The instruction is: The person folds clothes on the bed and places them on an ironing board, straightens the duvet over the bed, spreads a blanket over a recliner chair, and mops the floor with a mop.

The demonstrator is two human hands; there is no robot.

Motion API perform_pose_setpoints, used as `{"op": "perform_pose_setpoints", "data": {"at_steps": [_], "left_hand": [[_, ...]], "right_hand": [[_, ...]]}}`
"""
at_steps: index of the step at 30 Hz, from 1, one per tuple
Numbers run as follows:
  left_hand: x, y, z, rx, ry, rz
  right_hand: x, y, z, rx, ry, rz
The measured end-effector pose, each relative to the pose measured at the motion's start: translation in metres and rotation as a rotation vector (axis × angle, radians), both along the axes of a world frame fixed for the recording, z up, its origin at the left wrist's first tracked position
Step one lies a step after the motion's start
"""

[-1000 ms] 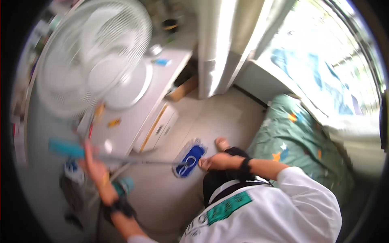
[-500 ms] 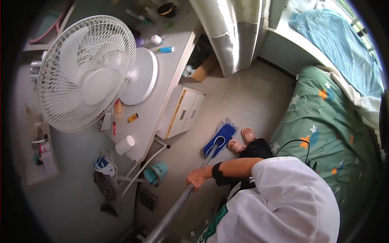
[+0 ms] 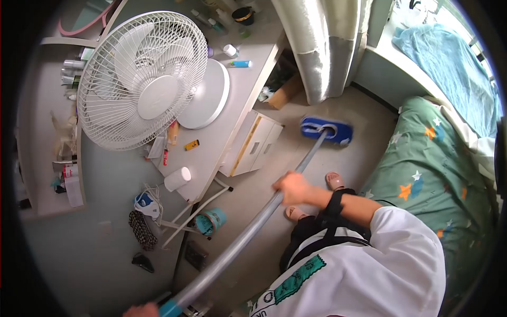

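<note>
1. Right hand point(image 3: 294, 188) has its fingers wrapped round the mop pole point(image 3: 240, 239) partway along, probably to steer it
2. Left hand point(image 3: 141, 310) is way down at the near left edge by the teal grip point(image 3: 170, 308), I guess spaced apart for leverage, but it's mostly cut off so can't tell what its fingers are doing
3. Mop head point(image 3: 338, 132) is on the floor point(image 3: 362, 113), far side, drawers point(image 3: 254, 143) to the left, bed point(image 3: 393, 158) to the right
4. Mop head edges look blurry, and the fan point(image 3: 157, 98) hides some of the desk point(image 3: 216, 150)
</note>
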State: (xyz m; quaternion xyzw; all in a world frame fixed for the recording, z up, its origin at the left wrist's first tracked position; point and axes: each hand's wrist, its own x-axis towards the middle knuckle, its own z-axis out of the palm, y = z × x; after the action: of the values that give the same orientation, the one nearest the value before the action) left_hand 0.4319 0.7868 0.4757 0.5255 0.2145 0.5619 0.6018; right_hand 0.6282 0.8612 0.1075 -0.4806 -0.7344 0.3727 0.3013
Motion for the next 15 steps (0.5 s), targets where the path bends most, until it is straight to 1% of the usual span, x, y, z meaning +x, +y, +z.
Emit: {"op": "perform_pose_setpoints", "data": {"at_steps": [2, 3, 4, 6, 7, 8, 10, 11, 12, 13, 14, 15], "left_hand": [[-0.032, 0.007, -0.043, -0.249, 0.222, -0.043], [-0.04, 0.025, -0.07, -0.328, 0.284, -0.235], [-0.045, 0.028, -0.093, -0.459, 0.306, -0.294], [-0.064, 0.051, -0.146, -0.463, 0.584, -0.486], [-0.065, 0.052, -0.167, -0.587, 0.804, -0.464], [-0.068, 0.055, -0.189, -0.582, 0.82, -0.48], [-0.084, 0.06, -0.235, -0.912, 1.032, -0.321], [-0.104, 0.058, -0.256, -0.9, 1.053, -0.353], [-0.13, 0.052, -0.279, -0.898, 1.192, -0.344], [-0.158, 0.04, -0.302, -0.896, 1.324, -0.323], [-0.184, 0.018, -0.327, -0.895, 1.321, -0.358], [-0.209, -0.009, -0.35, -0.671, 1.256, -0.275]], "right_hand": [[0.018, 0.016, -0.045, -0.009, -0.137, -0.07], [0.026, 0.02, -0.067, -0.013, -0.208, -0.11], [0.034, 0.025, -0.09, -0.015, -0.279, -0.149], [0.039, 0.029, -0.15, 0.022, -0.406, -0.285], [0.037, 0.033, -0.173, -0.046, -0.432, -0.348], [0.032, 0.038, -0.194, -0.116, -0.458, -0.414], [0.015, 0.049, -0.225, -0.184, -0.522, -0.387], [0.003, 0.052, -0.238, -0.201, -0.563, -0.352], [-0.014, 0.05, -0.251, -0.214, -0.571, -0.396], [-0.035, 0.047, -0.263, -0.23, -0.65, -0.354], [-0.057, 0.036, -0.274, -0.258, -0.731, -0.294], [-0.074, 0.024, -0.283, -0.285, -0.692, -0.215]]}}
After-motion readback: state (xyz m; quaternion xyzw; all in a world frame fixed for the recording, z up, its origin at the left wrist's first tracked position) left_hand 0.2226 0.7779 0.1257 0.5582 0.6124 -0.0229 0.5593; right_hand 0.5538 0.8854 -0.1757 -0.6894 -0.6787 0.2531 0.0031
